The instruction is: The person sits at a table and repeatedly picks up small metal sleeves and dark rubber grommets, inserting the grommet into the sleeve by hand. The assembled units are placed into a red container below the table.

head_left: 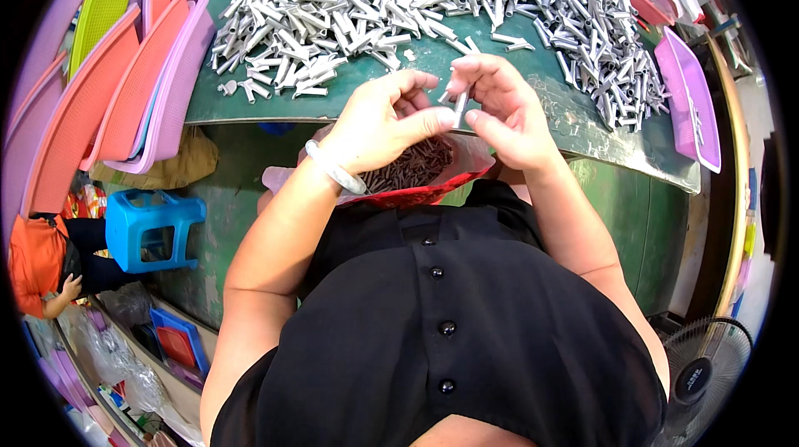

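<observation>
My left hand (387, 118), with a pale bangle (334, 167) at the wrist, and my right hand (509, 114) meet just over the table's near edge. Between their fingertips is a small silver-grey tube (460, 106); the thumbs close in on it from both sides. A second slim pale piece shows beside it, too small to make out. Beneath the hands, a red and pink bag or container (433, 191) rests on my lap, filled with thin dark brown sticks (408, 166). A large heap of similar grey tubes (333, 18) spreads over the green table (250, 110).
Pink, purple and green plastic baskets (133, 89) stack up at the left. A purple basket (689, 101) hangs at the table's right end. A blue stool (154, 230) stands near a person in orange (37, 268). A fan (699, 376) is at lower right.
</observation>
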`<state>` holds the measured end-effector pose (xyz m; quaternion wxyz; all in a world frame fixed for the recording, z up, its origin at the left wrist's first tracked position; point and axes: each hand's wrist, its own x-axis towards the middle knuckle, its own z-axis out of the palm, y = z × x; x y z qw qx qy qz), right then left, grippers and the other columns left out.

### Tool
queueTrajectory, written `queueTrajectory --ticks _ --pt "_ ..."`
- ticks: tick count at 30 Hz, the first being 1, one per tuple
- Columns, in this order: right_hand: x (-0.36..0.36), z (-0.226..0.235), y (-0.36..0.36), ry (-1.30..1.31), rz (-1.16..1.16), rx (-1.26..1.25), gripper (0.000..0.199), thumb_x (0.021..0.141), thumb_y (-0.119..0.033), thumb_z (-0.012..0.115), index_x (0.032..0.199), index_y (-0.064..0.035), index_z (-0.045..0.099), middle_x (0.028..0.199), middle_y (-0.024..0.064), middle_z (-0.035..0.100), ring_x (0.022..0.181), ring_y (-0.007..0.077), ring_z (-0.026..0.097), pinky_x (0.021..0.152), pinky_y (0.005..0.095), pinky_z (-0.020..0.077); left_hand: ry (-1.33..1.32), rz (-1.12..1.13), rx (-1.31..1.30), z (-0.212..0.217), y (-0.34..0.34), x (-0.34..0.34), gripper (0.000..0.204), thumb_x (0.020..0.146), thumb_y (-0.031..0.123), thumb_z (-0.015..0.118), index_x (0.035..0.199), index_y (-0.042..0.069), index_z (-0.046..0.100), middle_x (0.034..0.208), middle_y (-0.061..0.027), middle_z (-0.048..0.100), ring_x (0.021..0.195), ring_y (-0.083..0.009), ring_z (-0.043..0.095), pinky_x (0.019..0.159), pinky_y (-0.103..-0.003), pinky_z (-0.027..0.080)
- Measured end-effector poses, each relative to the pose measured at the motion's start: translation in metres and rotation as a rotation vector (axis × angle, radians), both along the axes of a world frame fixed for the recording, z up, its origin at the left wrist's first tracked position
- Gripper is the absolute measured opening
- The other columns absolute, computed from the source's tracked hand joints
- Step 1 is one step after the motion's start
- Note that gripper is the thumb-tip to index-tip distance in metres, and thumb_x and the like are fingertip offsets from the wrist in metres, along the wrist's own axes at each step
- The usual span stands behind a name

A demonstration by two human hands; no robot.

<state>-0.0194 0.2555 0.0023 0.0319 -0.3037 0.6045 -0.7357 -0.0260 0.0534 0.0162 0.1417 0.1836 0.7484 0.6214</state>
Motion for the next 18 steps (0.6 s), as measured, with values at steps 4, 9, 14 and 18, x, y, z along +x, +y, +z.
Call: queueTrajectory --ticks 4,9,14,18 --pt "0.002 0.004 -0.008 0.320 -0.152 0.238 0.060 0.074 0.014 0.052 0.131 -0.0043 0.045 0.116 0.0099 0.054 0.102 0.0166 0.054 0.091 0.0305 0.0432 -0.075 -0.018 0.135 -0.008 0.006 0.000 0.025 0.086 0.001 0.063 0.110 -0.001 0.060 0.097 -0.0033 0.063 0.084 -0.0081 0.058 0.076 -0.023 0.048" --pt "-0.010 0.008 0.004 0.295 -0.317 0.215 0.063 0.071 0.016 0.055 0.130 -0.0048 0.047 0.126 0.0128 0.051 0.098 0.0206 0.058 0.084 0.0295 0.0483 -0.026 0.087 0.234 -0.017 0.009 0.003 0.018 0.085 -0.005 0.060 0.102 -0.001 0.063 0.093 -0.0032 0.065 0.084 -0.0076 0.059 0.076 -0.022 0.048" --pt "-0.054 -0.004 0.049 0.644 -0.842 1.111 0.045 0.079 0.001 0.055 0.122 -0.0087 0.055 0.131 0.0143 0.048 0.115 0.0339 0.049 0.096 0.0434 0.0411 0.125 0.083 0.414 -0.026 0.008 0.007 0.020 0.084 -0.009 0.059 0.102 -0.001 0.063 0.090 -0.0041 0.066 0.084 -0.0089 0.061 0.077 -0.022 0.048" --pt "-0.063 -0.011 0.066 0.442 -0.796 1.481 0.040 0.082 -0.007 0.054 0.122 -0.0099 0.057 0.125 0.0135 0.054 0.112 0.0336 0.052 0.094 0.0453 0.0412 0.007 0.071 0.521 -0.029 0.005 0.008 0.020 0.083 -0.010 0.058 0.100 -0.001 0.063 0.091 -0.0058 0.066 0.084 -0.0110 0.063 0.078 -0.024 0.050"
